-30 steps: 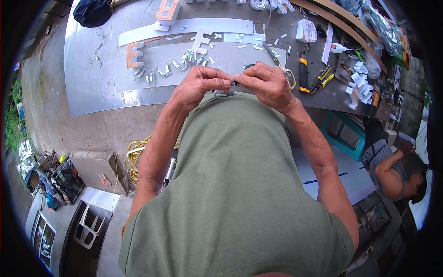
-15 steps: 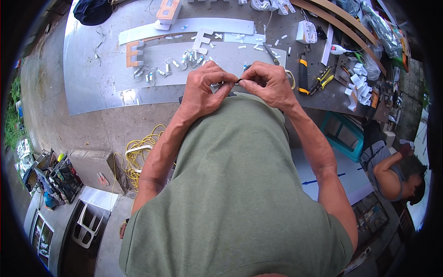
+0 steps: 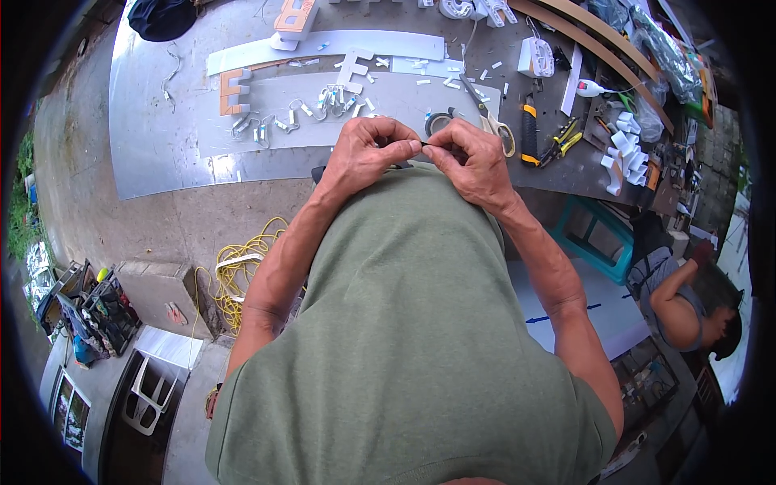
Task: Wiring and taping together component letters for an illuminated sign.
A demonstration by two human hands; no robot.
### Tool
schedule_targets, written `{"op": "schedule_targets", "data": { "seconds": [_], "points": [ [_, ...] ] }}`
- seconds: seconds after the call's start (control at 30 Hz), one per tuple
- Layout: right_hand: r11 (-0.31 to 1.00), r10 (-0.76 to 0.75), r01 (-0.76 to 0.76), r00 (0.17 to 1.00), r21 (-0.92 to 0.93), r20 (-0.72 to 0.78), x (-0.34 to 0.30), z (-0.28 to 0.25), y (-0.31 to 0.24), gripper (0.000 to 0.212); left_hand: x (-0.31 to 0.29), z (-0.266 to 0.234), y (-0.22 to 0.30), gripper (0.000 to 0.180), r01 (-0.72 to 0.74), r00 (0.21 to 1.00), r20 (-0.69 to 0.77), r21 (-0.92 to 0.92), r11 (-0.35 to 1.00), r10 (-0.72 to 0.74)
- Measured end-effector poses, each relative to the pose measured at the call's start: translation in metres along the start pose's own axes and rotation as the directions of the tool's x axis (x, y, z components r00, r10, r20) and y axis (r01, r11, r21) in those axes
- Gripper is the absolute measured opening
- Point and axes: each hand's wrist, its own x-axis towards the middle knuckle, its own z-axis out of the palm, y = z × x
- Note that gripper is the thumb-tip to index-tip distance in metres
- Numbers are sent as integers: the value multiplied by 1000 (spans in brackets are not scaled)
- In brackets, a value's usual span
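Note:
My left hand (image 3: 365, 155) and my right hand (image 3: 475, 160) meet fingertip to fingertip in front of my body, near the table's front edge. Both are closed in a pinch on a thin dark piece (image 3: 423, 144), mostly hidden by the fingers; its kind is unclear. Just beyond the hands lies a roll of black tape (image 3: 438, 123), with scissors (image 3: 503, 136) to its right. A wired string of small white light modules (image 3: 306, 110) runs across a grey sheet. Behind it lie a white letter E (image 3: 352, 71) and a tan-faced letter E (image 3: 234, 92).
To the right on the table (image 3: 153, 153) lie a yellow-black cutter knife (image 3: 529, 133), yellow-handled pliers (image 3: 559, 144) and white shaped pieces (image 3: 627, 158). A teal stool (image 3: 602, 246) and another person (image 3: 679, 299) are at right. Yellow cable (image 3: 234, 271) lies coiled on the floor at left.
My right hand has moved slightly down and right, uncovering the tape roll and more of the scissors. Both hands keep their pinch on the dark piece.

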Motion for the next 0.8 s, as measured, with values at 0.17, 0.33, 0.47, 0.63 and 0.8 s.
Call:
{"op": "schedule_targets", "data": {
  "seconds": [0.17, 0.33, 0.47, 0.63, 0.8],
  "points": [
    [996, -32, 45, 984, 71, -174, 0, 16, -4, 19, 1, -3, -6, 18, 137, 988, -41, -220, 966, -149],
    [972, -229, 222, 968, -78, -102, 9, 7, 0, 20, -1, -4, 8, 17, 168, 984, -20, -259, 951, -179],
    [908, -391, 368, 916, -201, -92, 12, 7, 1, 20, -3, -8, 8, 20, 230, 971, 6, -303, 925, -239],
    [881, -429, 395, 899, -260, -87, 12, 3, 8, 24, -8, -5, 6, 39, 187, 977, -25, -370, 910, -211],
    [885, -398, 368, 916, -284, -53, 12, 2, 10, 23, -7, -3, 3, 57, 118, 987, -67, -336, 934, -149]
  ]
}}
